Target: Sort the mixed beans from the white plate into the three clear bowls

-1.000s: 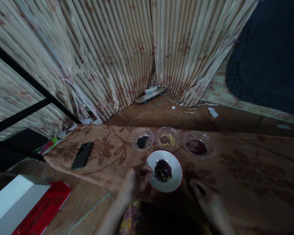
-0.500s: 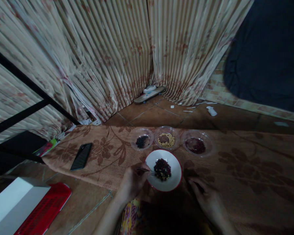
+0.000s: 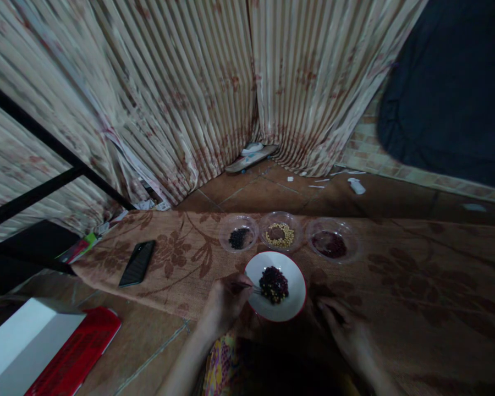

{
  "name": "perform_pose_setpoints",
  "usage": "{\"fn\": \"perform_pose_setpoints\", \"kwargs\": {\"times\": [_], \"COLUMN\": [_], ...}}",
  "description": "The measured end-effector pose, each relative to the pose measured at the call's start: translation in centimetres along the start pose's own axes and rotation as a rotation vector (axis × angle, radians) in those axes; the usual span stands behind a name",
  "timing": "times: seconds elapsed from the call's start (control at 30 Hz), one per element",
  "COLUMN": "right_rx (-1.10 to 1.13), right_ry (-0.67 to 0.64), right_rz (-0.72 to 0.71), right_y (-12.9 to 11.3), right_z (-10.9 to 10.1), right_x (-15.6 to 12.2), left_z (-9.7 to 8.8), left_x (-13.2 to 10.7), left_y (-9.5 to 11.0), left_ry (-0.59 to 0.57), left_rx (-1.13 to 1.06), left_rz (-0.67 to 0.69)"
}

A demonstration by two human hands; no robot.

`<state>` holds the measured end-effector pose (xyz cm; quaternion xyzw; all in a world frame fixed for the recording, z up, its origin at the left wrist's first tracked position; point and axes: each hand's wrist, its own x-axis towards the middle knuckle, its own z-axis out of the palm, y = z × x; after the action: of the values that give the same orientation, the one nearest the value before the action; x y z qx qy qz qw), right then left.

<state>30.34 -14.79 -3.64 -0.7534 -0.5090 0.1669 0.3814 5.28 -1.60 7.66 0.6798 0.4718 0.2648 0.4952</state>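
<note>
A white bowl with a red rim sits on a brown flowered cloth and holds a heap of mixed dark and pale beans. My left hand is closed on a thin metal tool, its tip at the left side of the heap. My right hand lies flat on the cloth to the right of the bowl, fingers stretched out. Behind the bowl stand three clear cups: black beans, pale beans, dark red beans.
A black phone lies on the cloth at the left. A red and white box sits on the tiled floor at lower left. Striped curtains hang behind, with a black metal frame at left. A dark cushion is at upper right.
The view has drifted slightly. My left hand stays at the bowl's left rim with the tool tip in the beans; my right hand rests in the same place.
</note>
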Motion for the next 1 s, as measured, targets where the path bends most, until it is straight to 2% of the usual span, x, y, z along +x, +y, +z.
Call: {"fn": "perform_pose_setpoints", "kwargs": {"times": [0.27,0.57,1.0], "right_rx": [-0.007,0.026,0.047], "right_ry": [0.001,-0.011,-0.016], "right_rz": [0.021,0.044,0.040], "right_y": [-0.02,-0.45,-0.29], "right_z": [-0.03,-0.24,-0.12], "right_x": [0.08,0.08,0.07], "left_z": [0.25,0.05,0.02], "left_x": [0.04,-0.08,-0.21], "left_y": [-0.28,0.23,0.64], "left_ry": [0.004,-0.008,0.036], "left_rx": [-0.036,0.030,-0.010], "left_rz": [0.015,0.041,0.014]}}
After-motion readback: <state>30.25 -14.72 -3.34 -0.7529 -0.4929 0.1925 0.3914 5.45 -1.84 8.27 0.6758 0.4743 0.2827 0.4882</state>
